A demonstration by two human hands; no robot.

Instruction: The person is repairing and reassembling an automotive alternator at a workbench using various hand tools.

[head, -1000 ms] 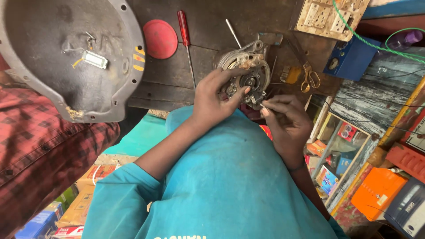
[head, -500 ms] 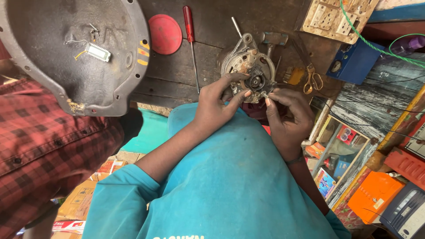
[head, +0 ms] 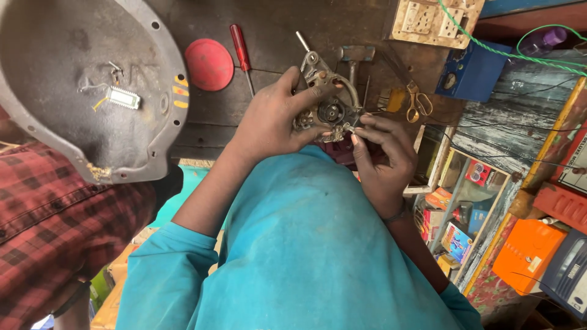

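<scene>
My left hand [head: 272,122] grips a small dirty metal motor assembly [head: 327,101] with a round bearing in its middle and wire windings, holding it up above the dark wooden bench [head: 275,24]. Thumb and fingers wrap round its left side and top. My right hand [head: 379,153] is at the assembly's lower right edge, fingertips pinched on a small part or wire there; I cannot tell which. Both forearms reach out from my teal shirt [head: 306,244].
A large grey round metal cover [head: 73,79] sits at the left beside a person in a red checked shirt [head: 43,226]. On the bench lie a red disc [head: 209,64], a red-handled screwdriver [head: 240,44], a hammer [head: 354,58], yellow-handled scissors [head: 417,104], a socket board [head: 434,18] and a blue box [head: 474,70]. Shelves of boxes [head: 465,208] stand at the right.
My left hand has closed further round the motor assembly and tilted it up. My right hand stays pinched at its lower edge. The view has shifted slightly.
</scene>
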